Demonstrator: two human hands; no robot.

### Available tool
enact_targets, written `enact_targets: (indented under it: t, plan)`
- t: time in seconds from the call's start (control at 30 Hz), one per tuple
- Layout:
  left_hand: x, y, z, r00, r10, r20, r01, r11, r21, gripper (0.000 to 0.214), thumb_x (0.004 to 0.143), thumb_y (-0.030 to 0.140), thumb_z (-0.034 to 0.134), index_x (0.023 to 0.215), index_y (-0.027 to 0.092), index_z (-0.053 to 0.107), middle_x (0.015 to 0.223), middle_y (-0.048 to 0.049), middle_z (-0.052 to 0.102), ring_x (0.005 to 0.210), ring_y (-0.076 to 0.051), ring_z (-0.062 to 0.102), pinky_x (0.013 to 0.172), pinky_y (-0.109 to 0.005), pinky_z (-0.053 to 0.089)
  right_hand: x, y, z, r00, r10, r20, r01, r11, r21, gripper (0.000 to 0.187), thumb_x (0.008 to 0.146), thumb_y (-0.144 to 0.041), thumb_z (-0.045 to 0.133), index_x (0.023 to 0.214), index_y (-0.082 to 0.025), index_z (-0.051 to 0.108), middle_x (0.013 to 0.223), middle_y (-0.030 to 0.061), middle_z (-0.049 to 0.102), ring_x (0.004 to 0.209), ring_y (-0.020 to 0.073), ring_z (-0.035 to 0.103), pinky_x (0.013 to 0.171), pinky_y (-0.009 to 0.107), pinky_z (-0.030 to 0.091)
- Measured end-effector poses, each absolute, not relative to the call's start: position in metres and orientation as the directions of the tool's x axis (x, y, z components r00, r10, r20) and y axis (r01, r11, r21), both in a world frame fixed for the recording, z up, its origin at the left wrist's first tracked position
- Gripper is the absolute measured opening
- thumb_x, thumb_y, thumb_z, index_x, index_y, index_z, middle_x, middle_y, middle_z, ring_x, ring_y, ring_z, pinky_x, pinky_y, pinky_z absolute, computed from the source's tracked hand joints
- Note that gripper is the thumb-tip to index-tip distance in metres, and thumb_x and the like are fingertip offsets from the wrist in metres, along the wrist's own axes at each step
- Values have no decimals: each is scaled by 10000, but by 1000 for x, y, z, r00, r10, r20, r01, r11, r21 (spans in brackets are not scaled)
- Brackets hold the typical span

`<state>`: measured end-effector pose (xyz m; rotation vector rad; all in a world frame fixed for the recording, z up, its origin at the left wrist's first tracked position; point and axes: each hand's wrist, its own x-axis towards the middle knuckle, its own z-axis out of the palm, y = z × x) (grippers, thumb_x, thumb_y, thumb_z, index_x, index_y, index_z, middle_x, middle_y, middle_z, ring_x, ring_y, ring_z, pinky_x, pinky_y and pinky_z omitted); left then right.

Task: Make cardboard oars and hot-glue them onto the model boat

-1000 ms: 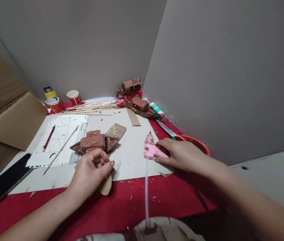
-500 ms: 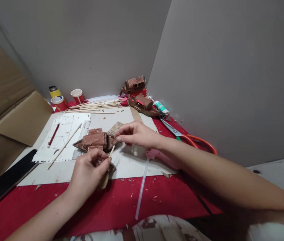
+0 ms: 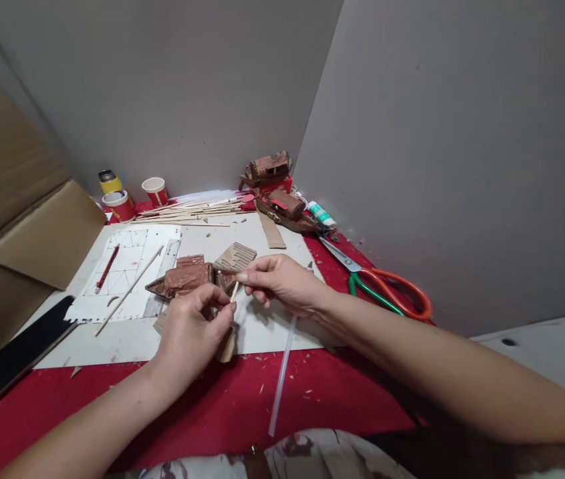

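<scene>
My left hand [image 3: 197, 319] is closed, pinching a thin wooden stick [image 3: 234, 291] between thumb and fingers. The fingertips of my right hand [image 3: 275, 283] are pinched at the stick's far end. Just behind my hands, a brown model boat [image 3: 187, 278] with a rounded roof lies on the white board [image 3: 292, 332]; my left hand hides part of its near side. Beyond the boat's right end is a piece of cardboard with dark strips [image 3: 235, 255]. Under my left hand a tan strip [image 3: 227, 347] shows in part.
Large scissors [image 3: 382, 283] lie at the right, near two more model boats [image 3: 282, 203]. Behind are wooden sticks [image 3: 187, 211] and paper cups [image 3: 154, 191]. At left are a drawing [image 3: 127, 266] with a red pen [image 3: 107, 269], a phone [image 3: 20, 352] and a cardboard box [image 3: 13, 193]. A glue stick [image 3: 282, 379] crosses the front edge.
My left hand has moved right and slightly forward with the stick. My right hand has shifted right and a little nearer, and its fingertips now meet the stick's end.
</scene>
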<state>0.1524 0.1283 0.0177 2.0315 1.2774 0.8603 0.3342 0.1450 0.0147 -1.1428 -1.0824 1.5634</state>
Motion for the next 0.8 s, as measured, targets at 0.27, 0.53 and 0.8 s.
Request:
enact_targets:
  t: [0.27, 0.53, 0.8]
  plan:
    - [138, 144, 40, 411, 885, 217, 535, -427, 729, 165, 840, 298, 559, 768, 192, 664, 681, 4, 670, 612, -144, 588, 581, -252, 445, 329, 160, 14, -139, 960, -243, -206, -268, -941, 159, 717, -176, 732, 611, -126, 624, 508, -37, 617, 362, 31, 488, 325, 117, 410]
    - [138, 201, 71, 704, 642, 304, 630, -762, 151, 258, 851, 258, 505, 775, 185, 741, 982, -70, 721, 1027, -282, 561, 909, -431, 423, 326, 174, 15, -91, 937, -337, -156, -348, -924, 262, 839, -45, 560, 593, -130, 594, 497, -18, 633, 357, 50, 535, 318, 122, 443]
    - [151, 222, 67, 771, 623, 135, 601, -781, 173, 204, 804, 270, 551, 753, 189, 731, 1137, -84, 681, 1277, -323, 421, 1062, -485, 332, 325, 184, 17, -118, 891, -438, -105, -450, -887, 286, 848, -35, 553, 578, -125, 579, 486, -5, 629, 347, 60, 531, 299, 133, 448]
